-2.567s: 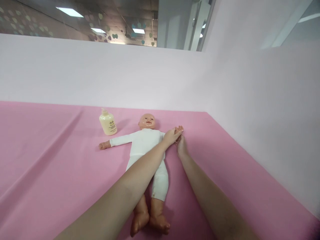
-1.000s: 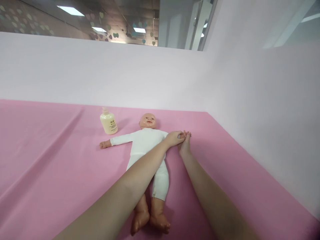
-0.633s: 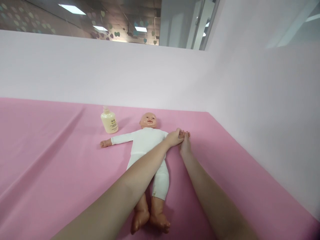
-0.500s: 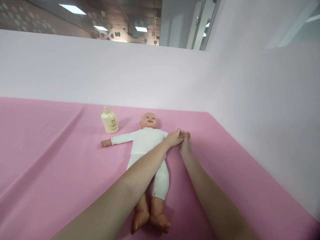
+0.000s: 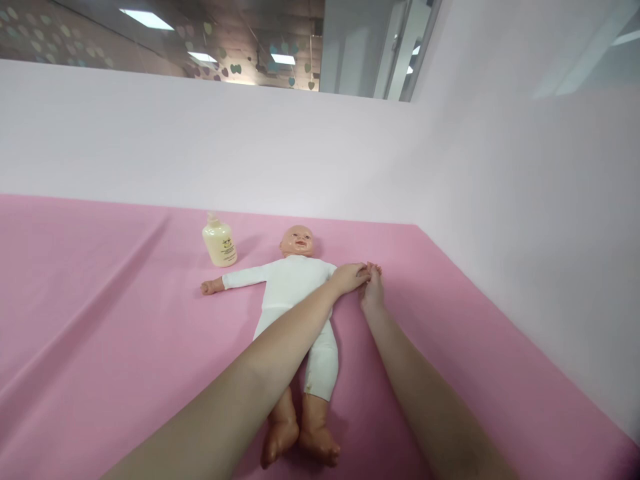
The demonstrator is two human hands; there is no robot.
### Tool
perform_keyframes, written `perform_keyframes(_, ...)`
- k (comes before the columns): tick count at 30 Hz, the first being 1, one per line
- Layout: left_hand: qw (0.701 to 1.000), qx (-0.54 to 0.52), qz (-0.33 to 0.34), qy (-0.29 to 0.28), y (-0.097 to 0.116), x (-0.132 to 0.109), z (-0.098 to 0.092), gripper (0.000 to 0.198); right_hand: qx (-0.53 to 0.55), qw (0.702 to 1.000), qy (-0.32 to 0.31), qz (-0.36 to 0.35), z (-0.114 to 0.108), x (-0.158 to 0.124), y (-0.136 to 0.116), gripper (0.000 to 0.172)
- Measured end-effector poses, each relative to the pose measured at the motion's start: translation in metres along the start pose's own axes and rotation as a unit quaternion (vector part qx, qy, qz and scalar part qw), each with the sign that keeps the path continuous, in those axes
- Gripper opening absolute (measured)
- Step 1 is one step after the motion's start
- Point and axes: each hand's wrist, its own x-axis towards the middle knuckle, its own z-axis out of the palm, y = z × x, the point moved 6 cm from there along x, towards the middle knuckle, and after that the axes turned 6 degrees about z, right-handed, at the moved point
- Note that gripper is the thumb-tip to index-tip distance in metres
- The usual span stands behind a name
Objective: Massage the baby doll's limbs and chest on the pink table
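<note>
Gripping one small hand (image 5: 377, 269) of the doll (image 5: 290, 281), the person's two hands are together, both clamped on it. The left hand (image 5: 349, 277) curls over from the body side, and the right hand (image 5: 371, 293) presses in from the other; tiny fingertips poke out beyond them. How the person's fingers wrap underneath, I can't tell from here. The doll lies on its back on the pink sheet (image 5: 125, 360), head toward the wall (image 5: 200, 147), bare feet toward the person. The left forearm (image 5: 260, 370) slants across its white body and legs. Its free arm (image 5: 243, 276) stretches out the opposite way, near a cream pump bottle (image 5: 220, 245) that stands with its printed side showing. One long crease runs through the sheet at the left. Higher up, a window (image 5: 350, 47) shows ceiling lights (image 5: 147, 19) and coloured hearts (image 5: 235, 69).
</note>
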Motion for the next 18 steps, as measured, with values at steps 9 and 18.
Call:
perform_keyframes(9,1.0,0.004,0.004,-0.015,-0.0003,0.0024,0.0017,0.033,0.004,1.0,-0.016,0.006,0.0019,-0.0001,-0.0022,0.021)
perform_keyframes(18,1.0,0.003,0.014,-0.015,0.0014,0.0014,0.0016,0.033,-0.017,1.0,-0.009,-0.017,0.0035,-0.0006,-0.0037,0.017)
